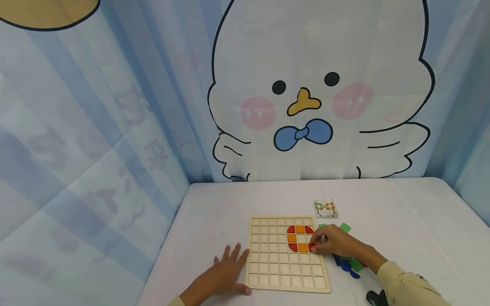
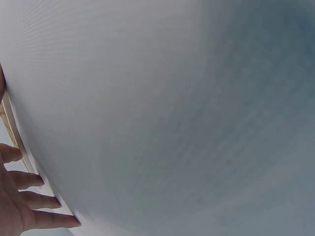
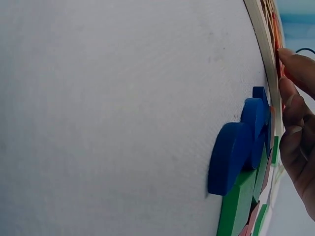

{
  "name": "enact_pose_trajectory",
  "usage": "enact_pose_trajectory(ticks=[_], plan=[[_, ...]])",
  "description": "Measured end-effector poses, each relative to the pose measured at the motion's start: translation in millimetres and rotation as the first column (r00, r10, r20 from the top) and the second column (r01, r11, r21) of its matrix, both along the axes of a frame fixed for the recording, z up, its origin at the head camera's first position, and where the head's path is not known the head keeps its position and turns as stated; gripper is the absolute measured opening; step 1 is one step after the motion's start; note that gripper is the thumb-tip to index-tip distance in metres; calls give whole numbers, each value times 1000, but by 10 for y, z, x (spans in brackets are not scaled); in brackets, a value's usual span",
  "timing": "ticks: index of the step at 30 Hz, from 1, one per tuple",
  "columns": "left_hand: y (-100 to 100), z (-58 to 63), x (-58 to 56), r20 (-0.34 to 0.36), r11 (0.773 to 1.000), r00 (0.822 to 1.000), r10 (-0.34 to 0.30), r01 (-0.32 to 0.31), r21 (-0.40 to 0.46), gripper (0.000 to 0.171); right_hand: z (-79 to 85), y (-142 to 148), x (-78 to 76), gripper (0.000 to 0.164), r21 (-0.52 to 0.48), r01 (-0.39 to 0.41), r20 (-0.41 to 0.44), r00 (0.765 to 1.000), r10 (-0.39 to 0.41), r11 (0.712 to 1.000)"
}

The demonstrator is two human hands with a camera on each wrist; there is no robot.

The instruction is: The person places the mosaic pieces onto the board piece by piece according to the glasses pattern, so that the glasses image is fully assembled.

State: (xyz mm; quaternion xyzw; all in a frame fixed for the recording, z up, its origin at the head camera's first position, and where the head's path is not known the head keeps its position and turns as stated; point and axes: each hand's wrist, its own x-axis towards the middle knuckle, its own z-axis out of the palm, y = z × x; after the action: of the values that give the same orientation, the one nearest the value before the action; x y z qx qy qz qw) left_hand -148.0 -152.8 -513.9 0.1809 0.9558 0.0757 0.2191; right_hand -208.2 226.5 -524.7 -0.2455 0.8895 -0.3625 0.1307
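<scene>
A wooden grid board (image 1: 268,269) lies on the table, with red quarter-circle pieces (image 1: 291,229) and orange square pieces (image 1: 300,229) set in its upper right cells. My right hand (image 1: 333,240) is over the board's right edge, thumb and finger pinching a red quarter-circle piece (image 1: 311,247) at the lower right of that group. In the right wrist view, fingertips (image 3: 285,55) meet at the red and orange pieces along the board. My left hand (image 1: 229,272) rests with fingers spread against the board's left edge, its palm down on the table.
Blue pieces (image 3: 231,155) and green pieces (image 3: 239,201) lie loosely heaped right of the board, partly under my right hand. A small pattern card (image 1: 326,209) lies beyond the board. A dark object (image 1: 377,298) sits by the right sleeve. Curtains (image 1: 115,127) stand behind the table.
</scene>
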Motion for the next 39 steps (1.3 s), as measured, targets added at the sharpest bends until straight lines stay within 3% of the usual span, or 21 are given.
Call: enact_pose_trajectory(ticks=[14,21,28,39], plan=[[-6,14,-1,-2,1000,1000,-12,12,-5,108,57,-11,-3,11,6,-30,-11,999,30,1000],[-5,17,7,-7,1000,1000,-19,19,2,108,49,71,3,17,-50,28,34,999,-26,998],[-8,6,3,-13,1000,999,-30,30,3,108,44,270,59,19,10,76,8,997,-76,997],[-13,-19,-7,-15,999,999,-33,33,-5,110,10,463,139,24,117,89,-81,993,-80,989]])
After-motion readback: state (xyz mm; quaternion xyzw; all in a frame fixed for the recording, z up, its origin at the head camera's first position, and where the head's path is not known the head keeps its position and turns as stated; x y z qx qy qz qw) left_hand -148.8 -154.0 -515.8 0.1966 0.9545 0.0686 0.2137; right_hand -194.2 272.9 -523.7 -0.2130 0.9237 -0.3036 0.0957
